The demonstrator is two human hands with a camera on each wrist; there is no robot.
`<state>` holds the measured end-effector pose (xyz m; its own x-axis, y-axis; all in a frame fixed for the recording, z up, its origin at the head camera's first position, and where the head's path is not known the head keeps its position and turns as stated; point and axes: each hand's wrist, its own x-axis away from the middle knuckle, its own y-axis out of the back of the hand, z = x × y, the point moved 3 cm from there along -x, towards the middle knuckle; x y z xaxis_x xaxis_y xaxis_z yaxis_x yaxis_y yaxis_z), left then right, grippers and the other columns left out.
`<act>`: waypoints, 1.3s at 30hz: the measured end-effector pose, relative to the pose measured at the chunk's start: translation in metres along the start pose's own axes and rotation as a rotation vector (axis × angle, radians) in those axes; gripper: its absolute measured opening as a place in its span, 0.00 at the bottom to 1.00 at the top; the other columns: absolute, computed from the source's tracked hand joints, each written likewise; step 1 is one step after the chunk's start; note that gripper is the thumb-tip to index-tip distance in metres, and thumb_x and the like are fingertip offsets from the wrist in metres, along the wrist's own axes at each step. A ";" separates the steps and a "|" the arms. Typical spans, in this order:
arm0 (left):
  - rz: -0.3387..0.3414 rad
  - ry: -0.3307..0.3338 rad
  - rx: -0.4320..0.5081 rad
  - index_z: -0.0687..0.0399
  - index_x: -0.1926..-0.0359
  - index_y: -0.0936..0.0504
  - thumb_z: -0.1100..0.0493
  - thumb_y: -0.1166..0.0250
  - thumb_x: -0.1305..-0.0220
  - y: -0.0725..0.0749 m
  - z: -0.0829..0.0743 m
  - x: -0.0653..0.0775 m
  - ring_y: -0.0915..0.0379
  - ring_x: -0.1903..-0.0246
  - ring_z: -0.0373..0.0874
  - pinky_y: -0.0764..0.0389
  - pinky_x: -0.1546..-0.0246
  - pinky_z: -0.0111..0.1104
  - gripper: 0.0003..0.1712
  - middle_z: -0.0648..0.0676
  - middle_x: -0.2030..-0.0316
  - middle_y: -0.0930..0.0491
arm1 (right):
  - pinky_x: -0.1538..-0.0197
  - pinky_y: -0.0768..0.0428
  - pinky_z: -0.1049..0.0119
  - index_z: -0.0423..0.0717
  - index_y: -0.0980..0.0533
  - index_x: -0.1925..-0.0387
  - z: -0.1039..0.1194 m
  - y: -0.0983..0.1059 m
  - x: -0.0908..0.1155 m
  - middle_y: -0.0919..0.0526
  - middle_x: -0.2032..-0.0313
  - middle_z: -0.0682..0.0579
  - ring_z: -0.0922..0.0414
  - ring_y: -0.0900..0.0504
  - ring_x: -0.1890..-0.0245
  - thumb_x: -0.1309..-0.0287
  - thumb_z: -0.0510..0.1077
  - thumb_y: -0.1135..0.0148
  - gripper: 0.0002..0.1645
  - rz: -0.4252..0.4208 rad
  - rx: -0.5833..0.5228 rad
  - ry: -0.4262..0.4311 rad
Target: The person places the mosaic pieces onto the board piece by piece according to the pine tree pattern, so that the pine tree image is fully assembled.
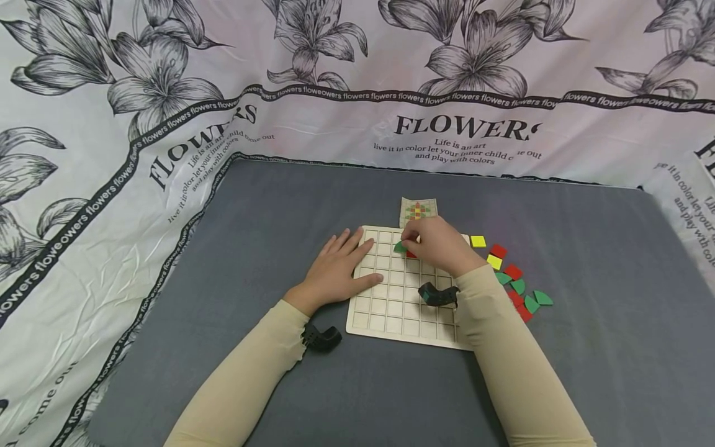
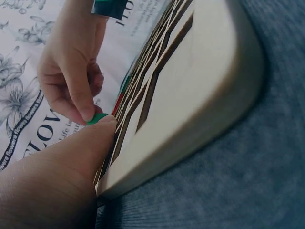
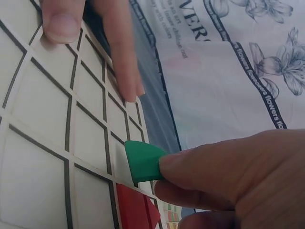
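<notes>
My right hand pinches a green quarter-circle tile between thumb and finger, above the upper part of the wooden grid board. Just beside that tile, a red tile lies in a cell of the board. My left hand rests with spread fingers on the board's left edge, its thumb reaching over the cells. Partly behind my right hand, a small pattern card lies past the board's far edge. In the left wrist view the green tile shows at the right hand's fingertips, partly behind my left thumb.
To the right of the board lie loose tiles: a yellow square, a red square and a green quarter-circle among several others. The grey table meets a flower-printed cloth at the back and left.
</notes>
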<state>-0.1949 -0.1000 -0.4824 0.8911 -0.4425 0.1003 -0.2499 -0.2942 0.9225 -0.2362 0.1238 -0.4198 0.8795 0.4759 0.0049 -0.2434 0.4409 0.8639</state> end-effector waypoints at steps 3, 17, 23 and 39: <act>-0.002 -0.001 0.000 0.39 0.15 0.49 0.22 0.51 0.28 0.000 0.000 0.000 0.72 0.16 0.49 0.68 0.17 0.47 0.51 0.47 0.15 0.63 | 0.52 0.15 0.51 0.47 0.12 0.62 0.000 -0.002 0.000 0.11 0.64 0.52 0.53 0.15 0.61 0.32 0.40 0.30 0.03 0.005 0.000 -0.007; 0.003 -0.004 0.005 0.39 0.15 0.48 0.22 0.51 0.28 0.002 -0.002 0.001 0.71 0.16 0.50 0.67 0.17 0.47 0.50 0.48 0.15 0.63 | 0.52 0.15 0.53 0.48 0.12 0.64 -0.001 -0.006 -0.002 0.11 0.65 0.53 0.54 0.15 0.61 0.31 0.39 0.31 0.04 0.041 -0.002 0.002; -0.001 -0.011 0.017 0.40 0.15 0.48 0.23 0.50 0.27 0.003 -0.002 0.003 0.71 0.16 0.50 0.67 0.17 0.47 0.50 0.49 0.15 0.62 | 0.54 0.16 0.54 0.47 0.12 0.63 0.000 -0.007 -0.002 0.12 0.65 0.53 0.54 0.17 0.63 0.31 0.40 0.31 0.04 0.034 0.015 0.014; -0.003 -0.005 -0.001 0.39 0.15 0.48 0.22 0.50 0.28 0.001 -0.001 0.002 0.71 0.16 0.50 0.68 0.17 0.47 0.51 0.49 0.15 0.63 | 0.57 0.18 0.57 0.48 0.08 0.59 0.001 -0.011 -0.001 0.10 0.62 0.53 0.55 0.19 0.63 0.35 0.39 0.29 0.07 0.043 0.014 -0.003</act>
<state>-0.1931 -0.1006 -0.4805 0.8899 -0.4461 0.0956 -0.2468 -0.2944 0.9233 -0.2341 0.1180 -0.4293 0.8697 0.4916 0.0436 -0.2750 0.4092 0.8700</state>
